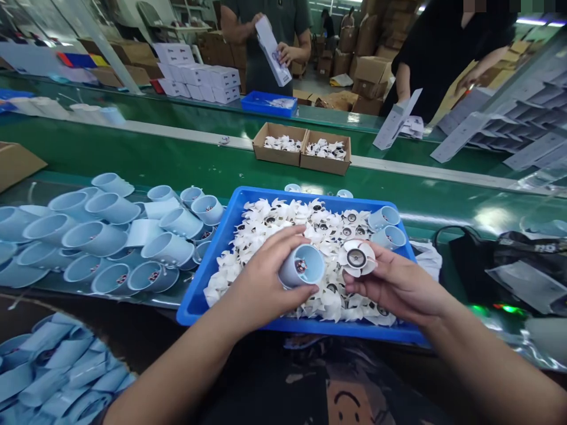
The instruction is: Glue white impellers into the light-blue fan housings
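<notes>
My left hand (261,283) grips a pale blue plastic cup (303,265) with its open end tilted up toward me. My right hand (394,286) pinches a white plastic impeller (357,258) with a dark metal hub by its edge. The two held parts are close together but apart, above a blue plastic tray (283,198) heaped with more white impellers (287,236). Several pale blue cups (95,239) lie on their sides left of the tray, and more (57,372) lie in a pile nearer me.
A green conveyor belt (177,159) runs crosswise behind the tray and carries two cardboard boxes of white parts (301,147). A black bag (500,265) lies at the right. Beyond, a person holds a white box (272,51), and another person (443,53) stands at the right.
</notes>
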A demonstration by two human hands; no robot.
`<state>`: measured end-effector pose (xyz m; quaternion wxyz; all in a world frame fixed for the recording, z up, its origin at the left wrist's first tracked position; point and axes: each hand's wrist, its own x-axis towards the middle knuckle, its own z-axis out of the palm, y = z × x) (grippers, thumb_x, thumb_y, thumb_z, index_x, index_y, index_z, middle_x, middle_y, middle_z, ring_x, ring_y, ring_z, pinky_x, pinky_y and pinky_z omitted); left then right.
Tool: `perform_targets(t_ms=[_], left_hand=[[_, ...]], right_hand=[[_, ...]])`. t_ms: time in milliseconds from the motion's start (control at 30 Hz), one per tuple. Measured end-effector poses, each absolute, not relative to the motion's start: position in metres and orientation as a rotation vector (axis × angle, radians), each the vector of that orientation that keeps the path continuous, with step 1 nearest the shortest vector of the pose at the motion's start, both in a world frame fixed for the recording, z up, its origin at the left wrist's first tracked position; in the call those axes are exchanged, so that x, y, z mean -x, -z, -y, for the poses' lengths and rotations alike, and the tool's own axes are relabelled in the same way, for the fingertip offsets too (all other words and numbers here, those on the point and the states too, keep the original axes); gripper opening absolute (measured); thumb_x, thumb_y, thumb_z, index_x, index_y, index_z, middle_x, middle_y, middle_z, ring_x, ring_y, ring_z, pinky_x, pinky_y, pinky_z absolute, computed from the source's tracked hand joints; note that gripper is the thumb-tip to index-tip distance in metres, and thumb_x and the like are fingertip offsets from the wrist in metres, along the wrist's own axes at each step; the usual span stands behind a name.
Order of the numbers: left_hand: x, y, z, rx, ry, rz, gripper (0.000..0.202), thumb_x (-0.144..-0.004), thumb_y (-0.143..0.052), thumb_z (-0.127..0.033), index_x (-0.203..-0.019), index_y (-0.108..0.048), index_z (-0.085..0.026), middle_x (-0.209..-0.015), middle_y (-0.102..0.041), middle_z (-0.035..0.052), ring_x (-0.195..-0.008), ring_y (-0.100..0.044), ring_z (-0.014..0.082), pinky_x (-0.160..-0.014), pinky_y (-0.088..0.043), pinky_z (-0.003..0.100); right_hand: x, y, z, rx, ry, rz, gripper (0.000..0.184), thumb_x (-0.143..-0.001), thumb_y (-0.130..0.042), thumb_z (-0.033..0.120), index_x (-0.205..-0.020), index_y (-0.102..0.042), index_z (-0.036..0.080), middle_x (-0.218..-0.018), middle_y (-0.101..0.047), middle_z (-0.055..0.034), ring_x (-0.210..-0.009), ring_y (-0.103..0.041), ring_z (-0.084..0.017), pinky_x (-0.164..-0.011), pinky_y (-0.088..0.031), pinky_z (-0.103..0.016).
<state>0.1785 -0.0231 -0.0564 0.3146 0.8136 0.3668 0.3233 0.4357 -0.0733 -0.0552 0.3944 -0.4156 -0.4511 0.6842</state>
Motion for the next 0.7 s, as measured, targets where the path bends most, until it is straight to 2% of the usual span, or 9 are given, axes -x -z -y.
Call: perform_targets(t_ms=[67,133,200,267,367,433,500,567,700], left_hand=[[-0.185,0.052,0.032,-2.213,-0.794,-0.913,0.061,-0.076,-0.080,-0.032,-0.131,-0.054,-0.028,-0.142,-0.055,0.0081,-0.131,-0.052,0.0299,-0.111,-0.043,0.051],[-0.191,0.048,0.037,-2.260,-0.755,-0.905,0.063,-0.076,-0.080,-0.034,-0.133,-0.053,-0.028,-0.133,-0.063,0.0066,-0.124,-0.058,0.0285,-0.107,-0.047,0.049],[-0.195,0.045,0.040,-2.319,-0.735,-0.931,0.063,-0.076,-0.081,-0.035,-0.132,-0.054,-0.028,-0.128,-0.066,0.0059,-0.120,-0.060,0.0285,-0.104,-0.049,0.048],[-0.197,0.043,0.041,-2.382,-0.744,-0.948,0.063,-0.075,-0.082,-0.035,-0.131,-0.054,-0.026,-0.126,-0.067,0.0060,-0.118,-0.061,0.0286,-0.101,-0.050,0.047],[-0.201,0.042,0.044,-2.489,-0.786,-0.923,0.060,-0.078,-0.080,-0.034,-0.130,-0.053,-0.024,-0.124,-0.068,0.0068,-0.115,-0.063,0.0282,-0.098,-0.050,0.046],[-0.203,0.043,0.048,-2.563,-0.847,-0.897,0.055,-0.080,-0.077,-0.030,-0.129,-0.052,-0.022,-0.123,-0.069,0.0083,-0.114,-0.064,0.0283,-0.096,-0.050,0.046],[-0.205,0.043,0.051,-2.605,-0.894,-0.876,0.054,-0.081,-0.076,-0.028,-0.129,-0.052,-0.020,-0.122,-0.069,0.0087,-0.113,-0.064,0.0275,-0.096,-0.050,0.045],[-0.207,0.038,0.045,-2.625,-0.859,-0.838,0.055,-0.081,-0.076,-0.031,-0.129,-0.051,-0.021,-0.121,-0.069,0.0075,-0.112,-0.064,0.0263,-0.096,-0.050,0.044],[-0.214,0.020,-0.015,-2.694,-0.630,-1.044,0.054,-0.076,-0.080,-0.038,-0.125,-0.060,-0.026,-0.126,-0.061,0.0078,-0.119,-0.055,0.0339,-0.100,-0.046,0.054]], right_hand=[[-0.432,0.055,0.079,0.917,-1.845,0.911,0.046,-0.086,-0.075,0.044,-0.121,-0.054,0.023,-0.100,-0.061,-0.0040,-0.088,-0.065,-0.014,-0.087,-0.056,-0.028],[-0.430,0.050,0.081,0.954,-1.737,1.017,0.035,-0.090,-0.072,0.040,-0.118,-0.058,0.023,-0.097,-0.061,-0.0032,-0.083,-0.062,-0.012,-0.081,-0.055,-0.024],[-0.427,0.041,0.083,1.113,-1.464,1.340,0.024,-0.097,-0.063,0.034,-0.119,-0.058,0.028,-0.099,-0.060,-0.0020,-0.082,-0.059,-0.011,-0.076,-0.052,-0.023],[-0.423,0.031,0.084,1.255,-1.079,1.754,0.024,-0.099,-0.058,0.025,-0.122,-0.057,0.031,-0.107,-0.058,-0.0015,-0.089,-0.056,-0.012,-0.078,-0.049,-0.026],[-0.414,0.021,0.082,1.262,-0.586,2.157,0.018,-0.095,-0.060,0.017,-0.112,-0.063,0.024,-0.105,-0.055,-0.0036,-0.093,-0.054,-0.016,-0.082,-0.046,-0.033],[-0.409,0.020,0.079,1.232,-0.464,2.211,0.006,-0.093,-0.062,0.017,-0.097,-0.065,0.018,-0.097,-0.051,-0.0046,-0.087,-0.051,-0.017,-0.076,-0.045,-0.034],[-0.408,0.023,0.075,1.240,-0.467,2.193,0.005,-0.092,-0.064,0.018,-0.087,-0.065,0.016,-0.091,-0.047,-0.0042,-0.081,-0.049,-0.016,-0.071,-0.044,-0.033],[-0.412,0.027,0.073,1.234,-0.483,2.140,0.003,-0.092,-0.064,0.018,-0.093,-0.067,0.019,-0.095,-0.047,-0.0040,-0.083,-0.050,-0.016,-0.073,-0.045,-0.033],[-0.424,0.035,0.079,1.248,-0.367,1.912,0.025,-0.095,-0.062,0.022,-0.119,-0.062,0.026,-0.111,-0.048,-0.0061,-0.104,-0.053,-0.018,-0.089,-0.047,-0.035]])
